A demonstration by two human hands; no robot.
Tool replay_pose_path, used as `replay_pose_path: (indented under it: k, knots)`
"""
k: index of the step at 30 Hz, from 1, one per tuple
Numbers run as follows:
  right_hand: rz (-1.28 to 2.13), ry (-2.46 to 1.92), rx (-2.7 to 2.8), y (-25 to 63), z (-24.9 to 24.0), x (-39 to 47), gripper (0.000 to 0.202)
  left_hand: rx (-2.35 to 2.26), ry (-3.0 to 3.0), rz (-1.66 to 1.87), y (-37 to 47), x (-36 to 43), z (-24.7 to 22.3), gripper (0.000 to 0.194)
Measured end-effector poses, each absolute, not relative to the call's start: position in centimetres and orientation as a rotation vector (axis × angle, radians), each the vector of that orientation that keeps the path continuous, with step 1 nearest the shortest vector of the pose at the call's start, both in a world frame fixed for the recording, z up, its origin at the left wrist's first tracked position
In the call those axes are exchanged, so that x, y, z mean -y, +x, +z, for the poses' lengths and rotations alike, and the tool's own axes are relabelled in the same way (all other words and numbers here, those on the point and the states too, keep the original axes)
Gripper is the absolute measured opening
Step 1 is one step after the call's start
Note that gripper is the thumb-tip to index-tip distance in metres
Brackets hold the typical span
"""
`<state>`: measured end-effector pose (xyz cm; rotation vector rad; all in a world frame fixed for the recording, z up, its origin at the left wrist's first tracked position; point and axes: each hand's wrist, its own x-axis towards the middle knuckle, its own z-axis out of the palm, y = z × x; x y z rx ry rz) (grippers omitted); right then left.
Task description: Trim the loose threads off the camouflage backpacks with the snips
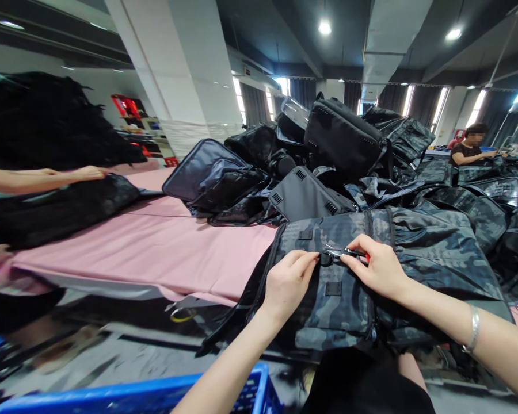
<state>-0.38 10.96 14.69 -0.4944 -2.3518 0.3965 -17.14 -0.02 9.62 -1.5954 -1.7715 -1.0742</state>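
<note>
A dark camouflage backpack (341, 310) lies flat in front of me, partly on the pink-covered table. My left hand (290, 282) is on its left part, thumb and forefinger pinched at a small black piece (326, 259) on the fabric. Just right of that piece, my right hand (377, 265) holds small scissors (336, 250), their metal blades pointing left toward it. Red shows between the right-hand fingers. Two small black patches, one above (305, 234) and one below (333, 288), sit on the camouflage panel. A silver bracelet circles my right wrist.
Black and camouflage bags (345, 132) are piled behind the backpack. A pink cloth (190, 253) covers the table. At the left, another person's arms (38, 177) reach over a black bag (69, 207). A blue crate (155, 391) stands below. Another person (472, 146) is at far right.
</note>
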Motion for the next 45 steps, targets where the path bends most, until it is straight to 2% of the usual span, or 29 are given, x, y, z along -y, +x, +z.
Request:
replay_pose_path:
  k: [4, 9, 12, 27, 30, 35, 37, 38, 40, 42, 43, 45]
  knots:
    - [0.339, -0.5, 2.429, -0.5, 15.0, -10.9, 0.016, 1.721, -1.62, -1.038, -17.0, -0.3, 9.7, 0.017]
    - [0.246, -0.479, 2.526, -1.3, 15.6, -10.8, 0.015, 1.844, -1.552, -1.414, -17.4, -0.1, 9.6, 0.012]
    - [0.198, -0.422, 2.58, -2.0, 16.0, -10.4, 0.013, 1.897, -1.546, -1.527, -17.7, 0.2, 9.4, 0.012]
    - [-0.081, -0.331, 2.763, -2.8, 15.9, -9.8, 0.012, 1.772, -1.591, -1.428, -17.2, 0.4, 9.0, 0.01]
    - [0.029, -0.358, 2.689, -2.8, 15.9, -10.5, 0.011, 1.794, -1.527, -1.676, -17.2, 1.1, 9.1, 0.01]
    - [0.342, -0.447, 2.446, -2.9, 16.1, -11.7, 0.013, 1.837, -1.188, -2.041, -18.9, 4.7, 7.8, 0.023]
    - [0.408, -0.439, 2.401, -3.0, 16.2, -12.1, 0.014, 1.786, -0.953, -2.131, -20.1, 6.4, 6.0, 0.013]
    - [0.425, -0.431, 2.39, -3.0, 16.2, -12.2, 0.014, 1.751, -0.867, -2.204, -20.6, 7.3, 4.6, 0.026]
    - [0.438, -0.419, 2.383, -3.1, 16.2, -12.3, 0.014, 1.766, -0.843, -2.375, -21.2, 8.7, 1.3, 0.063]
    - [0.441, -0.408, 2.376, -3.2, 16.1, -12.4, 0.016, 1.996, -1.01, -2.463, -21.3, 9.4, -2.4, 0.075]
    - [0.446, -0.403, 2.368, -3.2, 16.1, -12.5, 0.016, 2.154, -1.086, -2.375, -21.1, 9.5, -4.0, 0.082]
    - [0.463, -0.391, 2.356, -3.1, 16.1, -12.4, 0.017, 2.392, -1.111, -2.157, -20.5, 9.0, -6.3, 0.082]
